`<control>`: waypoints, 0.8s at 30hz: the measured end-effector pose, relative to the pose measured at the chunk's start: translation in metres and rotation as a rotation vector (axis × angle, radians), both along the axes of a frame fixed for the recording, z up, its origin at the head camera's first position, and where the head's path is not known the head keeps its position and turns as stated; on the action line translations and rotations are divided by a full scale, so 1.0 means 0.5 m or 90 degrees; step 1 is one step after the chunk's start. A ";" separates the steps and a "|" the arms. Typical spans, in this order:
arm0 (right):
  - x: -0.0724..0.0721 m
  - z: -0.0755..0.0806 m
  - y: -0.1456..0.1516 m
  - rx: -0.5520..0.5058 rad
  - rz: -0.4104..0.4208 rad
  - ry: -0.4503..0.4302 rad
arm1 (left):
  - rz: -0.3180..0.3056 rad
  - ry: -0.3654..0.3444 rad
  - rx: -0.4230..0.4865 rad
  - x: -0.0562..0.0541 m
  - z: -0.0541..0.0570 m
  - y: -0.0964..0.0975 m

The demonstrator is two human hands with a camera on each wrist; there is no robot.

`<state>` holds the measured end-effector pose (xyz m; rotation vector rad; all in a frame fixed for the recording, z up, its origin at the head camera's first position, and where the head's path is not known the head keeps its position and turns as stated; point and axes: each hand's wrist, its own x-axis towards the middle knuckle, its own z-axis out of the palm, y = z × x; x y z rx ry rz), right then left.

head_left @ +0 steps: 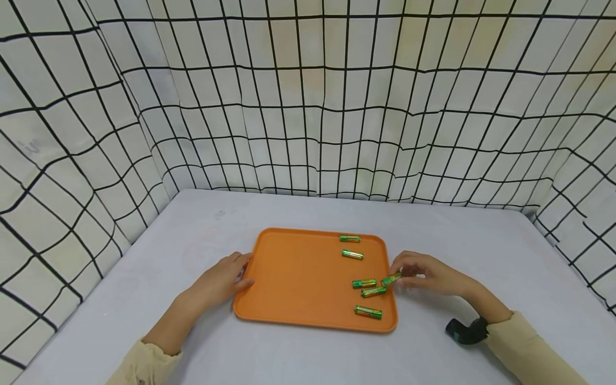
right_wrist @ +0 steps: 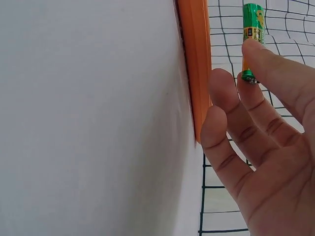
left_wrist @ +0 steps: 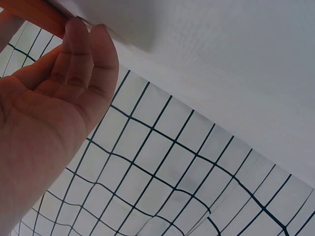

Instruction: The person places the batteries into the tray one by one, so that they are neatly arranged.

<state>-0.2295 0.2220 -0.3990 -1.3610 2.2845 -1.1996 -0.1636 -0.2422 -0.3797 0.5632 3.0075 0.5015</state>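
An orange tray (head_left: 308, 278) lies on the table with several green and gold batteries on its right half. My left hand (head_left: 223, 278) grips the tray's left edge, thumb over the rim and fingers along the outer side; in the left wrist view its fingers (left_wrist: 78, 49) touch the orange edge. At the tray's right rim, my right hand (head_left: 428, 274) pinches one battery (head_left: 391, 278) between thumb and fingers. That same battery (right_wrist: 253, 22) sticks out past the thumb in the right wrist view. Just left of it are two batteries lying close together, the nearer one (head_left: 373, 292) and another (head_left: 364, 283).
Two batteries lie toward the tray's far right, one (head_left: 349, 238) near the back rim and one (head_left: 353, 254) below it. Another battery (head_left: 368, 312) is near the front. A white table (head_left: 207, 219) surrounds the tray, bounded by white walls (head_left: 308, 123) with a black grid.
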 end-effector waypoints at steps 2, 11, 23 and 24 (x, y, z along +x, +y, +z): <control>-0.002 -0.001 -0.002 0.000 -0.005 0.009 | 0.001 -0.001 -0.001 -0.001 0.000 0.001; -0.008 -0.001 -0.013 0.001 -0.034 0.036 | 0.001 -0.002 0.002 -0.004 0.001 0.007; -0.010 -0.003 -0.037 0.019 -0.088 0.067 | -0.003 0.021 -0.001 0.001 -0.001 0.002; -0.010 -0.003 -0.038 0.023 -0.092 0.069 | -0.003 0.022 -0.001 0.001 -0.001 0.002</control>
